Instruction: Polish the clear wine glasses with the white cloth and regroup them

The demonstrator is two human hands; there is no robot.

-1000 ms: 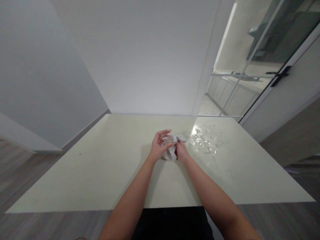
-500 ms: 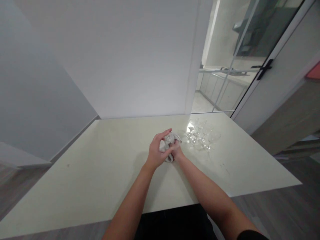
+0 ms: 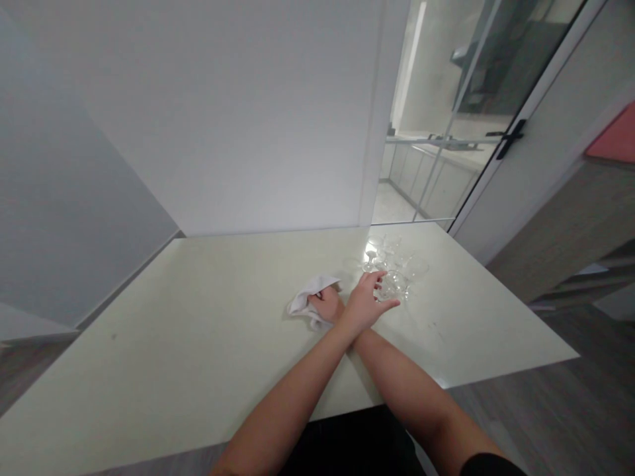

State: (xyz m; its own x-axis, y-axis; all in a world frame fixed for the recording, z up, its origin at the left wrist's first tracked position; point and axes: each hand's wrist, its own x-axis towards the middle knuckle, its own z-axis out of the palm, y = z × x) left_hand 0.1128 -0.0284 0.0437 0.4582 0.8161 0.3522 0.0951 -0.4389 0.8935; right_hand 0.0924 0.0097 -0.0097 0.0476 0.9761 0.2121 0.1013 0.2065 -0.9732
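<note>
My left hand (image 3: 367,301) reaches across my right forearm toward a group of clear stemmed glasses (image 3: 417,266). Its fingers and thumb are spread apart at the near side of one glass (image 3: 395,285); whether they touch it I cannot make out. A crumpled white cloth (image 3: 303,303) is in my right hand (image 3: 327,305), whose fingers are curled into it low over the table, left of the crossed wrists. The cloth covers part of those fingers. Another small glass (image 3: 370,259) stands just beyond my left fingertips.
The pale tabletop (image 3: 198,344) meets a white wall (image 3: 248,132) at the back. A glass-paned door (image 3: 446,132) with a black handle (image 3: 510,139) is at the back right. Something red (image 3: 615,135) shows at the right edge.
My hands were together on the cloth. Now the left has let go and moved right to the glasses, while the right has shifted slightly left with the cloth.
</note>
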